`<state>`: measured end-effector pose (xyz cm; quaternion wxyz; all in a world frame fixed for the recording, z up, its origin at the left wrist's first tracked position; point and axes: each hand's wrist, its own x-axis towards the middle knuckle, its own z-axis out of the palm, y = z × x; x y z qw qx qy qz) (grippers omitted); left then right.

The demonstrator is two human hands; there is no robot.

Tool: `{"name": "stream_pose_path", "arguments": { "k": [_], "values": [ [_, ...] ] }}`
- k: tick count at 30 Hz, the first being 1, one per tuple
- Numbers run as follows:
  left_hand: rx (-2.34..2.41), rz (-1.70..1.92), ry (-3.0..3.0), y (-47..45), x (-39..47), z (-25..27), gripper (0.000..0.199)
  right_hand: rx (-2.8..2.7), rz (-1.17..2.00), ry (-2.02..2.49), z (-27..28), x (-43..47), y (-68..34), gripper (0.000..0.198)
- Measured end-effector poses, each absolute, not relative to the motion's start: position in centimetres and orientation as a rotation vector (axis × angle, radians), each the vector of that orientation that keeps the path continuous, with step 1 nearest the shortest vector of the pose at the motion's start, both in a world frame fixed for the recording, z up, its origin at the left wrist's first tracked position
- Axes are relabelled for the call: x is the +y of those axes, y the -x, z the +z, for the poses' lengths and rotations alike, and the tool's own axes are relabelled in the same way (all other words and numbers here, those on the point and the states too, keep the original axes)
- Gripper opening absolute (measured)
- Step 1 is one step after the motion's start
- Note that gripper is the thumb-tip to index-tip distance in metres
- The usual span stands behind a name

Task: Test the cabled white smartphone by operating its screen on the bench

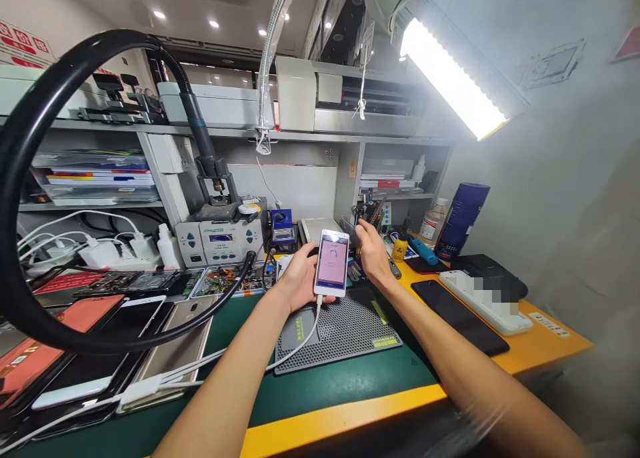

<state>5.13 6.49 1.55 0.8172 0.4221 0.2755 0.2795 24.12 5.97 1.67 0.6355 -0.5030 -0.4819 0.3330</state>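
Note:
A white smartphone with a lit pinkish screen rests upright in my left hand, whose fingers wrap behind it. Plugged into its bottom edge is a white charging cable, which curves left across the bench. My right hand hovers just right of the phone, apart from it. Its fingers are loosely bent, with the fingertips partly hidden, and I see nothing held there. Beneath both hands lies a grey perforated mat on the green work surface.
Several phones lie at left under a thick black hose. A hot-air station stands behind. On the right are a dark phone, a white power strip and a yellow bottle. A bright lamp hangs above.

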Motion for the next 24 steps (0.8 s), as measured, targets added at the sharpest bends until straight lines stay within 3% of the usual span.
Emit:
{"name": "stream_pose_path", "arguments": {
  "k": [3, 5, 9, 13, 18, 24],
  "values": [
    [0.583, 0.591, -0.921, -5.3, 6.4, 1.7, 0.057, -1.340, 0.228, 1.113, 2.0, 4.2, -23.0, 0.054],
    [0.608, 0.596, -0.930, -5.3, 6.4, 1.7, 0.058, -1.452, 0.239, 0.993, 2.1, 2.9, -21.5, 0.052],
    [0.666, 0.631, -0.923, -5.5, 6.5, 1.5, 0.058, -1.370, 0.869, 0.704, 3.5, 1.1, -18.7, 0.046],
    [0.584, 0.619, -1.013, -5.6, 6.4, 1.4, 0.061, -1.101, 1.480, 0.560, 6.8, 1.1, -18.2, 0.068],
    [0.503, 0.567, -1.034, -5.7, 6.1, 1.8, 0.065, -1.032, 1.683, 0.524, 9.5, 3.4, -19.7, 0.075],
    [0.412, 0.531, -1.065, -5.7, 5.7, 2.3, 0.069, -1.049, 1.691, 0.513, 9.5, 4.4, -20.5, 0.071]
  ]
}}
